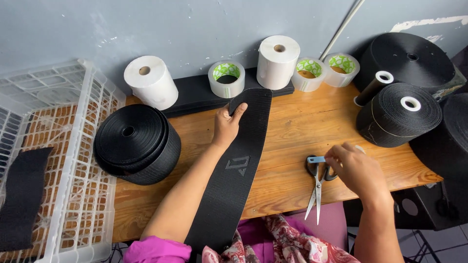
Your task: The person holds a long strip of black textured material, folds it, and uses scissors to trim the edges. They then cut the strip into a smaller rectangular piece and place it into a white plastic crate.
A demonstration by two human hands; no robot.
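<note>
Head view, wooden table (292, 126) seen from above. The left hand (227, 124) is gripping the far end of a wide black webbing strap (234, 185), thumb on top and fingers curled over its rounded tip; the strap is lying flat, running from about 12 o'clock of the hand down to the near table edge at 6 o'clock, and is bearing an embossed angular mark midway. The right hand (353, 168) is resting on the handles of a pair of scissors (317, 187), fingers bent over the loops; whether they are passing through the loops cannot be told. The scissors are lying closed on the table, blades pointing toward 6 o'clock, well apart from the strap at its 3 o'clock. At 9 o'clock of the strap a large black webbing roll (136, 143) is lying on the table, beside a white plastic crate (73, 160). Along the wall at 12 o'clock, white paper rolls (277, 61) and clear tape rolls (226, 78) are standing. At 2 o'clock, further black rolls (397, 114) are lying.
</note>
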